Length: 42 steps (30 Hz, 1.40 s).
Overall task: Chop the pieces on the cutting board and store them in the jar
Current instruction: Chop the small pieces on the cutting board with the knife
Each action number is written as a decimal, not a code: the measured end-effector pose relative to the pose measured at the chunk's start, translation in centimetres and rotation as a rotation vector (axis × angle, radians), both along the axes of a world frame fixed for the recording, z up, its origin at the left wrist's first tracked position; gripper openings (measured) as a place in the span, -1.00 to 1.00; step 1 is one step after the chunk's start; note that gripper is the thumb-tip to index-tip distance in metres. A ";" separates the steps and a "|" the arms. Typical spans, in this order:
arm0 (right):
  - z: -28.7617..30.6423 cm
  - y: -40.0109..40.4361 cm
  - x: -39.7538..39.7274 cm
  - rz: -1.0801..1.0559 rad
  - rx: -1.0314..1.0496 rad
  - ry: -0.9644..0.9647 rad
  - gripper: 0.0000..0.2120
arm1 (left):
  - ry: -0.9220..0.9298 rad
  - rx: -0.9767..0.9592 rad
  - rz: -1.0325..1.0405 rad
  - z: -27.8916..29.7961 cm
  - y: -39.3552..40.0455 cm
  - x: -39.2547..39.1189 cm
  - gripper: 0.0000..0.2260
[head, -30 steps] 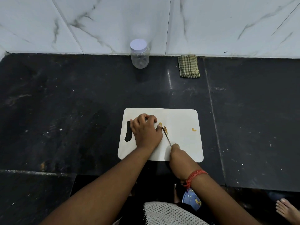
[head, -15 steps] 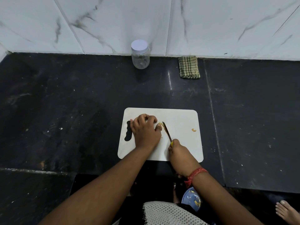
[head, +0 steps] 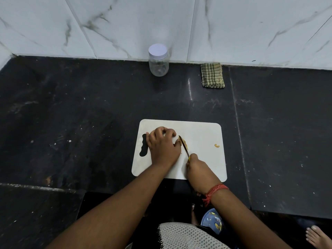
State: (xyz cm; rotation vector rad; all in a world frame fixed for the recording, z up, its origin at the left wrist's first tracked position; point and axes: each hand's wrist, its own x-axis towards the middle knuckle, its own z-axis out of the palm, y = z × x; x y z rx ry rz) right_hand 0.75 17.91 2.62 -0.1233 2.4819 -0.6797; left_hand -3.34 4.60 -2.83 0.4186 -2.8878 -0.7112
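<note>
A white cutting board [head: 203, 133] lies on the black counter. My left hand [head: 162, 145] rests curled on the board, its fingertips pinning small yellowish pieces [head: 185, 145] at its right side. My right hand [head: 199, 174] grips a knife [head: 183, 145] whose thin blade slants up-left, against those pieces and beside my left fingers. One more curved yellowish piece [head: 217, 145] lies alone near the board's right edge. A clear plastic jar [head: 158, 60] with a white lid on stands far back against the wall.
A folded green checked cloth [head: 212, 75] lies at the back right by the marble wall. Below the counter edge a blue plate [head: 212, 221] with bits sits near my body, and a bare foot [head: 318, 237] shows at bottom right.
The knife blade has shifted slightly left, closer to my left fingertips, over the pieces. My left hand has stayed in place.
</note>
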 end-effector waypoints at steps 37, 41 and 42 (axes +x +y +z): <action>0.9 2.4 2.0 0.062 0.033 -0.119 -0.89 | 0.023 0.005 0.015 -0.2 0.0 0.1 -0.83; 0.8 2.6 2.2 -0.024 -0.052 -0.090 -0.89 | 0.020 0.004 0.008 -0.2 -0.1 0.1 -0.85; 0.8 2.6 2.1 -0.037 -0.063 -0.091 -0.89 | 0.021 -0.001 0.006 -0.2 -0.1 0.1 -0.85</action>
